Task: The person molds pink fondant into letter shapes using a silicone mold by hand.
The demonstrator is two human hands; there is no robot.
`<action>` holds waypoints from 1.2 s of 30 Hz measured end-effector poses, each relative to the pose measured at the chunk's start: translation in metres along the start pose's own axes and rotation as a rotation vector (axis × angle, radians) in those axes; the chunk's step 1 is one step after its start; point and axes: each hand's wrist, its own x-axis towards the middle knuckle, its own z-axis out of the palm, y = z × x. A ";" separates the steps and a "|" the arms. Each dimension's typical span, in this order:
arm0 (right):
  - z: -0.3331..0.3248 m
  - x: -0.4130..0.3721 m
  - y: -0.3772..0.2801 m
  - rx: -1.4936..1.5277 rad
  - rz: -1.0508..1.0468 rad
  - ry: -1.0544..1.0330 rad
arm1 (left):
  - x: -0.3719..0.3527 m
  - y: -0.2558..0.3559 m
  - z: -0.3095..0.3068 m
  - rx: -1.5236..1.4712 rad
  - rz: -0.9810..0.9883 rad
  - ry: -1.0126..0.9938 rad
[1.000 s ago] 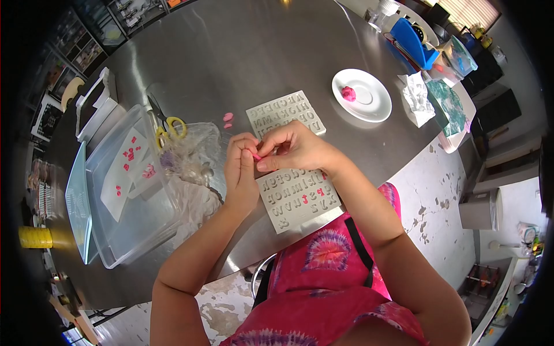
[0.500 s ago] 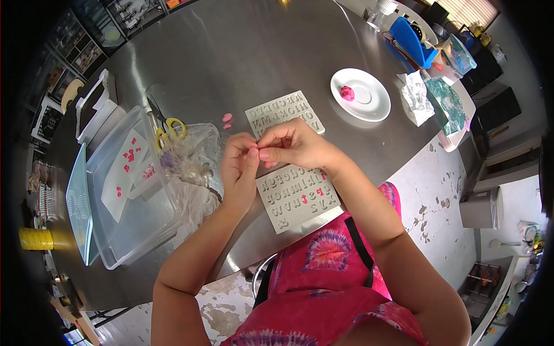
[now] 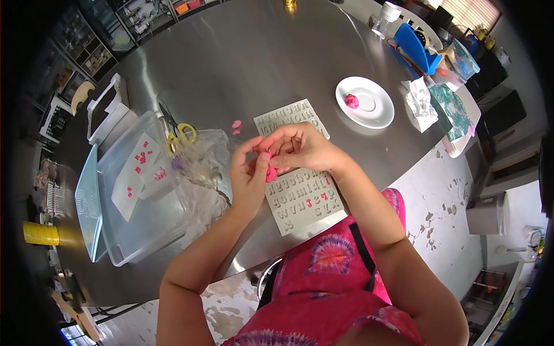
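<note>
Both hands meet over two pale letter molds. My left hand (image 3: 249, 171) is closed on a small lump of pink fondant-like dough (image 3: 271, 173), part of which shows below the fingers. My right hand (image 3: 298, 147) pinches at the same dough, its thumb and fingertips touching the left ones. Under the hands lies the lowercase letter mold (image 3: 288, 214), with pink dough filling a few letters. Beyond them, the uppercase letter mold (image 3: 283, 117) is partly covered by my right hand. Small flat pink pieces (image 3: 236, 124) rest on the metal table to the left of that mold.
A clear plastic bin (image 3: 124, 245) at left holds paper with pink pieces. Yellow-handled scissors (image 3: 186, 134) and crumpled plastic wrap (image 3: 210, 153) lie beside it. At right are a white saucer (image 3: 375, 112) with a pink ball (image 3: 351, 101) and a crumpled paper towel (image 3: 420, 106).
The view has shifted slightly, so the table items sit a little further right. My fingers have changed position, and more of the pink dough shows below them.
</note>
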 end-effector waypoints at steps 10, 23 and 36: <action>-0.015 -0.003 0.003 -0.226 0.058 -0.086 | -0.002 0.048 -0.006 0.343 -0.159 -0.112; -0.007 0.003 0.017 -0.619 -0.034 -0.309 | -0.054 0.017 -0.006 0.888 0.159 0.045; -0.004 0.003 0.019 -0.652 -0.010 -0.257 | -0.054 0.039 0.004 0.766 -0.080 0.045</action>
